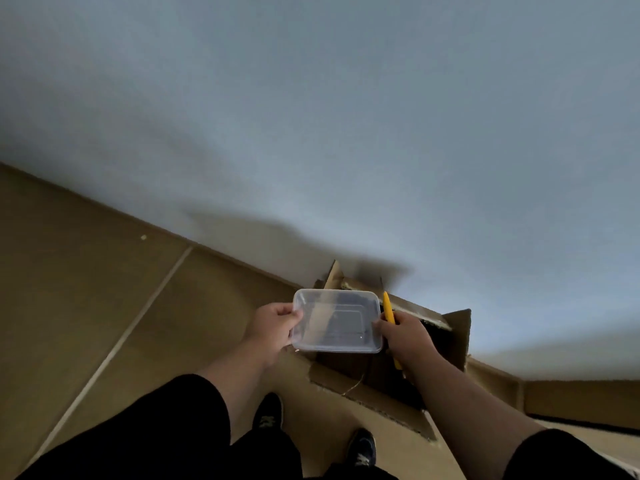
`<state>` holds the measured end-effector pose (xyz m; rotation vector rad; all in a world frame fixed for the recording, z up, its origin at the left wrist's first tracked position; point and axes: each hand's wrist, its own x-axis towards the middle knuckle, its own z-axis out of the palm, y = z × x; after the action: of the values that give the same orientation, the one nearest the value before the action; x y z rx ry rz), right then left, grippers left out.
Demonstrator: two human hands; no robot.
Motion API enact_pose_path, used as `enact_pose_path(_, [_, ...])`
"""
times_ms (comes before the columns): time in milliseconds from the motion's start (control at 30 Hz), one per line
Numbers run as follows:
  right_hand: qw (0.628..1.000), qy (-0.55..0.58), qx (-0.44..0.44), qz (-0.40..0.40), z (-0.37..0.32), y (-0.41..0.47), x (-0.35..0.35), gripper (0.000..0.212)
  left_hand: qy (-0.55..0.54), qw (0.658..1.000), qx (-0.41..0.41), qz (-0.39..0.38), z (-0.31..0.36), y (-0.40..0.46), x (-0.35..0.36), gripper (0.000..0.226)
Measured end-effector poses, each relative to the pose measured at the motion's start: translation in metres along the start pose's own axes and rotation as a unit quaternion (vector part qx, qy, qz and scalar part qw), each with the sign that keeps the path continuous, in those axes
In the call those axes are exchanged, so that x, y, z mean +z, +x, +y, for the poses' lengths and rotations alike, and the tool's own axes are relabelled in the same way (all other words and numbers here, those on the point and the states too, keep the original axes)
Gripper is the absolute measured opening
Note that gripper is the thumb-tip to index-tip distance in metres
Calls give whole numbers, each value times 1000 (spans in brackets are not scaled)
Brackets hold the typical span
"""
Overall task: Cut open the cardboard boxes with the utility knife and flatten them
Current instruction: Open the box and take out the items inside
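Observation:
An open cardboard box (457,337) stands on the floor against the wall, its flaps spread out. Above it I hold a clear plastic container (337,322). My left hand (273,329) grips the container's left edge. My right hand (403,336) holds a yellow utility knife (388,308), and its fingertips touch the container's right edge. The knife points up and away from me; I cannot see whether its blade is out. The box's inside is dark and mostly hidden behind the container and my right arm.
A pale wall (346,133) fills the upper view. The tan tiled floor (104,306) stretches to the left. My two dark shoes (268,412) stand just in front of the box's near flap (367,396). A baseboard ledge (581,400) runs at the right.

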<state>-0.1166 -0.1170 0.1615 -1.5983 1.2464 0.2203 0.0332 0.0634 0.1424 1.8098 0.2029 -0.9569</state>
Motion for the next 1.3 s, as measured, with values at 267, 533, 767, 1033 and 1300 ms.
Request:
enact_pose_path(267, [989,-8,-75,-128,-62,-12,45,13,-141,978,-16,154,-38,-38,-68,5])
enact_pose_path(533, [946,-155,-164,-232,-113,-64,156,18,-301,910,-30,283,-105,-91,-161,21])
enact_pose_path(767, [921,-227,-197,-246,-145,-113,268,18,-344,881,-9,324,-140,-117,-262,13])
enact_pose_path(1033, [890,-291,-218,-276,-184,-173,389,21,-379,857,-10,349,-175,-144,-375,8])
enact_pose_path(1300, [852,-324,-262,-317,-223,-203,480,20,-445,803,-27,396,-196,-152,-440,8])
